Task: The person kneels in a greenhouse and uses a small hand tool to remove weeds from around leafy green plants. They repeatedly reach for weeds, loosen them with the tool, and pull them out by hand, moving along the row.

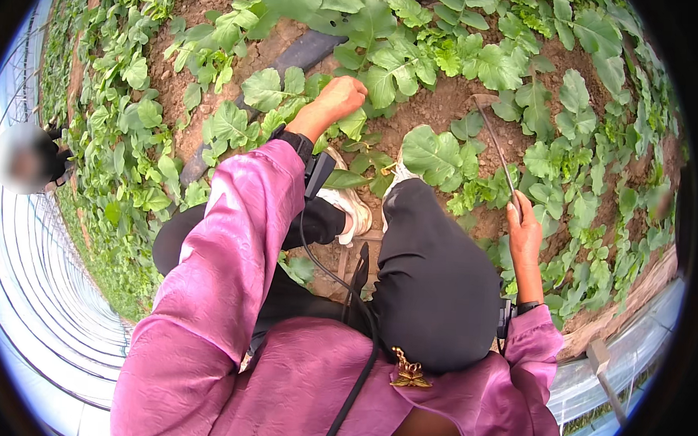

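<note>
My left hand [339, 98] is curled closed above the leafy plants, its fingertips beside a lobed green leaf [387, 81]. Whether a stem lies inside those fingers is hidden. In my right hand [524, 230] is the handle of a small hand hoe [497, 141]. Its thin metal neck runs up and away to a flat blade [484, 99] against the brown soil [431, 105]. Broad-leaved, radish-like plants [432, 154] grow between the hoe and my shoes. A smaller plant [231, 124] stands left of my left wrist.
A dark flat hose [306, 50] runs diagonally through the rows. My white shoes [355, 212] stand among plants, and a black cable [352, 293] crosses my lap. At far left another person [28, 158] is near the curved plastic greenhouse wall [52, 300]. A wooden post [599, 356] stands lower right.
</note>
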Motion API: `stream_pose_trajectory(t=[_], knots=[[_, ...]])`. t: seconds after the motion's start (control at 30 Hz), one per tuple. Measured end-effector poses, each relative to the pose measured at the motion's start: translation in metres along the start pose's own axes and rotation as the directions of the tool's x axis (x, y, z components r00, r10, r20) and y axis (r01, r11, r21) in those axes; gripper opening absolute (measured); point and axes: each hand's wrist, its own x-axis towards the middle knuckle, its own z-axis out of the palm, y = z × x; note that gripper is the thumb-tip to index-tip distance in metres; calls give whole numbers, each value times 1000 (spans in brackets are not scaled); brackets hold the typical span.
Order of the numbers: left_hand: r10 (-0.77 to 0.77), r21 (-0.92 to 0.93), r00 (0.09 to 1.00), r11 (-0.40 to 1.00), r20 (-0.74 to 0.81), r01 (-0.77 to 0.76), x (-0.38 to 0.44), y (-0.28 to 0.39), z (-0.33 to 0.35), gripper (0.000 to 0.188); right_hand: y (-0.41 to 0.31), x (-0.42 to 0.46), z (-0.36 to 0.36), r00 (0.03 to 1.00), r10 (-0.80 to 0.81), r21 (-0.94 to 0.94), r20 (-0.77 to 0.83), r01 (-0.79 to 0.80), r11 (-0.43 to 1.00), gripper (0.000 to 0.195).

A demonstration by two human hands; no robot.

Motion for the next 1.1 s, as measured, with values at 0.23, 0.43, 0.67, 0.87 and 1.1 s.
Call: stream_pose_trajectory(t=[0.23, 0.43, 0.67, 0.87, 1.1], knots=[[-149, 396, 984, 913, 97, 99, 19, 28, 34, 25, -6, 6, -2, 999, -35, 19, -7, 35, 999, 34], [-57, 499, 998, 864, -30, 64, 20, 35, 67, 27, -15, 10, -5, 998, 21, -41, 51, -19, 999, 34], [-296, 531, 954, 802, -41, 272, 25, 55, 85, 39, -22, 12, -9, 995, 62, -72, 72, -57, 996, 34], [-339, 267, 930, 918, 141, 294, 26, 55, 82, 36, -19, 14, -9, 998, 39, -102, 58, -33, 994, 33], [-228, 396, 954, 871, -194, 289, 37, 32, 103, 34, -20, 16, -10, 998, 30, -143, 60, -21, 989, 34]])
